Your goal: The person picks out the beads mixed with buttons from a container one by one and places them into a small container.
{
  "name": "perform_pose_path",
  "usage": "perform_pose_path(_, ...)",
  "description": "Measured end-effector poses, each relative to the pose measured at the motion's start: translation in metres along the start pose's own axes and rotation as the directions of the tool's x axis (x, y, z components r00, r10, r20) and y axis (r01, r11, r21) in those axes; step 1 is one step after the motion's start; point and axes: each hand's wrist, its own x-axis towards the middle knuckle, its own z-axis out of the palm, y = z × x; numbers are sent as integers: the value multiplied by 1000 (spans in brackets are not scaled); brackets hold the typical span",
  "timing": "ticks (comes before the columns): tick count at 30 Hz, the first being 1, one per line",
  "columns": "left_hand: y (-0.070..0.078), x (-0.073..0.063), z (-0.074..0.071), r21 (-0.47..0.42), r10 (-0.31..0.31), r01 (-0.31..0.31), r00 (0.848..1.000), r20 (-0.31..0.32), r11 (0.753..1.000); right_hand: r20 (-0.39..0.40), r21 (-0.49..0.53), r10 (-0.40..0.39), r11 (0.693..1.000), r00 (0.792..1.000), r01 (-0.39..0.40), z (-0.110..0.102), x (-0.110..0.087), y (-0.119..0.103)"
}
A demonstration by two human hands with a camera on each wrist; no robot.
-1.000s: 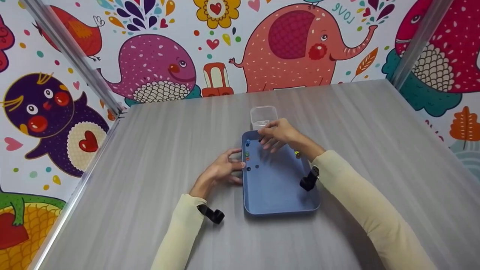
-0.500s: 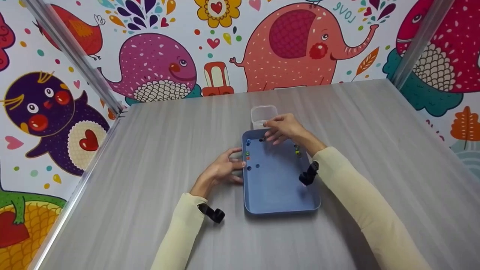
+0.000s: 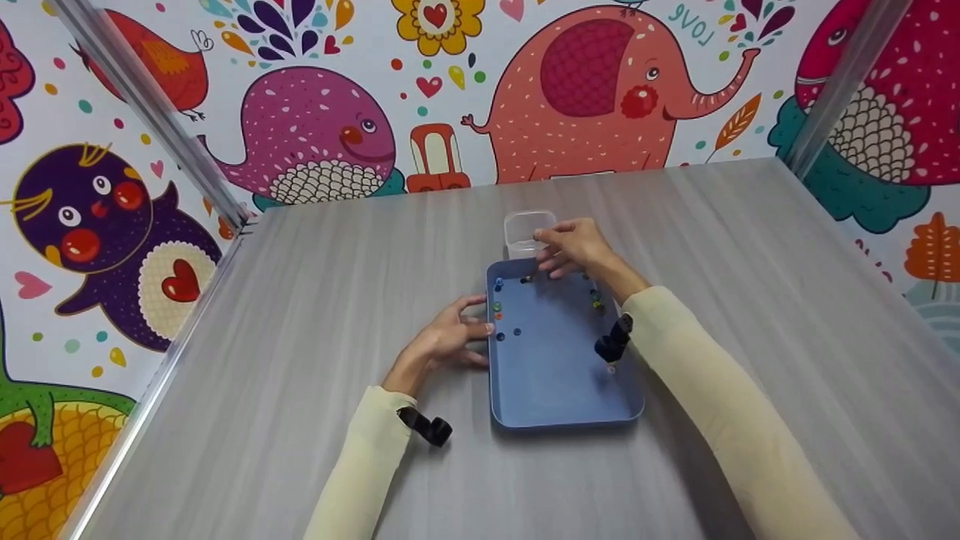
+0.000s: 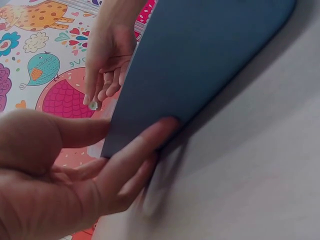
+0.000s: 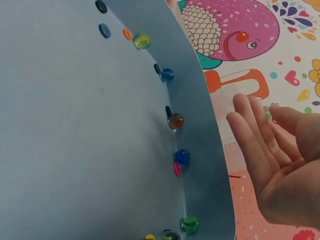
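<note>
A clear glass marble is pinched between the thumb and forefinger of my right hand, the other fingers spread below. That hand hovers past the far end of the blue tray, by the clear plastic box. My left hand holds the tray's left side, thumb at the rim and fingers against the outer wall. Inside the tray, along its walls, lie several marbles, among them a green marble and a blue marble, with small buttons such as an orange button.
The tray and box rest on a grey wood-grain table. Cartoon-printed panels close off the back and sides, with metal posts at the corners. A black wrist camera is strapped on each sleeve.
My right hand has moved up and away from the tray's far end toward the clear box, with the marble in its fingertips. The left hand has stayed on the tray's side.
</note>
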Motion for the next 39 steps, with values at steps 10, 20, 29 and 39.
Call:
perform_pose_path(10,-1,2,1,-42,0,1,1000,22,999,-54,-13,22,1000,998,-23,-6,7,2)
perform_pose_path(20,0,1,3,-40,-8,9,1000,9,999,-100,-107,-31,994,994,20,-8,9,9)
perform_pose_path(29,0,0,0,-54,-10,11,1000,24,998,-108,-138,-51,990,993,36,-3,9,8)
perform_pose_path(39,0,0,0,-51,-11,12,1000,23,999,-110,-145,-74,988,991,58,-2,7,7)
